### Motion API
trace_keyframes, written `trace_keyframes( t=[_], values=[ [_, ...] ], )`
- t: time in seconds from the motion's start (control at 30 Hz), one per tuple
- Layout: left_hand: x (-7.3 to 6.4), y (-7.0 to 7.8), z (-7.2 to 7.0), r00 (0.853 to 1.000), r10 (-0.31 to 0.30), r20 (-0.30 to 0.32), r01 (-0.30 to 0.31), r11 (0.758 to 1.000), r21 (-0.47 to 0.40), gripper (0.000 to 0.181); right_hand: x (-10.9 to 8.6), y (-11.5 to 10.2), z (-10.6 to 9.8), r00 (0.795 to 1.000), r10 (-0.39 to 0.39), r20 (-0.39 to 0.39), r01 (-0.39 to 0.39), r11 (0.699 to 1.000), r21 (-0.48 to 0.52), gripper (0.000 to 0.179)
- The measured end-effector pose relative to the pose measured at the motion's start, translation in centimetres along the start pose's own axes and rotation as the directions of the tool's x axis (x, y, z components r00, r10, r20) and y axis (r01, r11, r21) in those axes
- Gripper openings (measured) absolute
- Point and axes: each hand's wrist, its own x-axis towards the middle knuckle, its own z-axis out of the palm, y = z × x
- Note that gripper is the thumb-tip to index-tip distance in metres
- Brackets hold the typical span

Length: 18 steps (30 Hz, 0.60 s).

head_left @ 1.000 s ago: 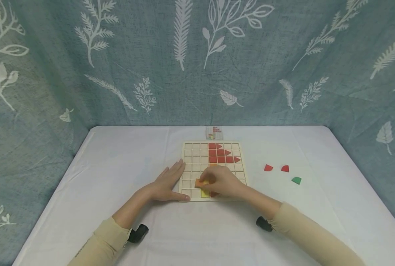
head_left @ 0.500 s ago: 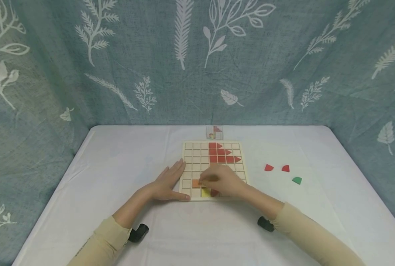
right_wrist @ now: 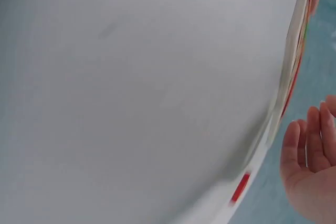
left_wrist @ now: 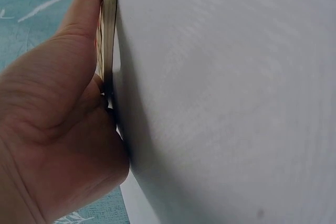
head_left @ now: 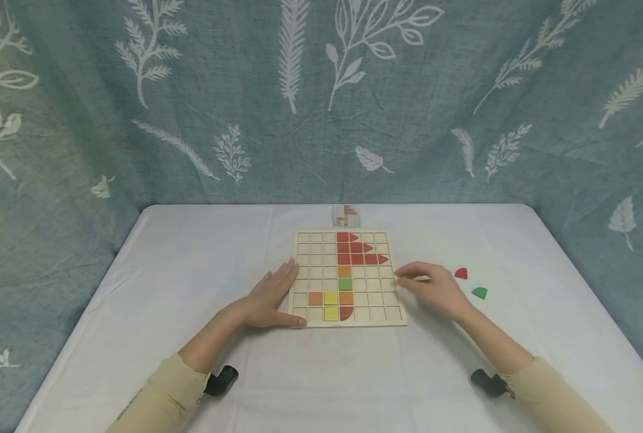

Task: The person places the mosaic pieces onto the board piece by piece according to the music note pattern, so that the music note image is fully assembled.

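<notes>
My left hand (head_left: 271, 299) lies with fingers spread at the left edge of a wooden grid board (head_left: 372, 294); its thumb rests along the front corner. In the left wrist view, that thumb and palm (left_wrist: 63, 103) press close to the board's side (left_wrist: 109, 30). Red, orange, green and yellow tiles fill some squares, among them an orange square tile (head_left: 315, 299) and a red quarter-round tile (head_left: 346, 313). Just off the board's right edge, my right hand (head_left: 432, 288) hovers, fingers loosely bent, with no tile showing between thumb and fingertips.
Beyond the right hand lie a red quarter-round tile (head_left: 461, 273) and a green one (head_left: 479, 293). A small picture card (head_left: 345, 216) stands behind the board. The white table (head_left: 219, 240) ends at a blue-green leaf-patterned curtain (head_left: 300, 156).
My right hand has let go of the orange square tile on the board and moved right, past the board's edge. It now covers where the nearer red tile lay. The left hand stays put.
</notes>
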Motion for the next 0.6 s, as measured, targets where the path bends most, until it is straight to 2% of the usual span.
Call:
trace_keyframes(
  t=[0.17,0.27,0.37,0.6],
  values=[
    [0.1,0.0,0.1,1.0,0.007,-0.001,-0.007,1.0,0.0,0.118,-1.1,2.3,-3.3,0.996,0.01,-0.091,-0.021,0.992,-0.122,0.022],
    [0.1,0.0,0.2,1.0,0.003,-0.001,-0.003,1.0,0.007,0.118,-2.1,3.7,-5.4,0.994,0.02,-0.111,-0.04,0.982,-0.182,0.024],
    [0.2,0.0,0.3,1.0,-0.002,-0.001,0.002,1.0,0.009,0.118,-3.3,4.8,-7.1,0.99,0.071,-0.122,-0.097,0.969,-0.228,0.027],
    [0.0,0.0,0.1,1.0,0.004,-0.003,-0.004,1.0,-0.002,0.117,-4.6,6.5,-9.0,0.978,0.164,-0.13,-0.196,0.936,-0.291,0.037]
  ],
)
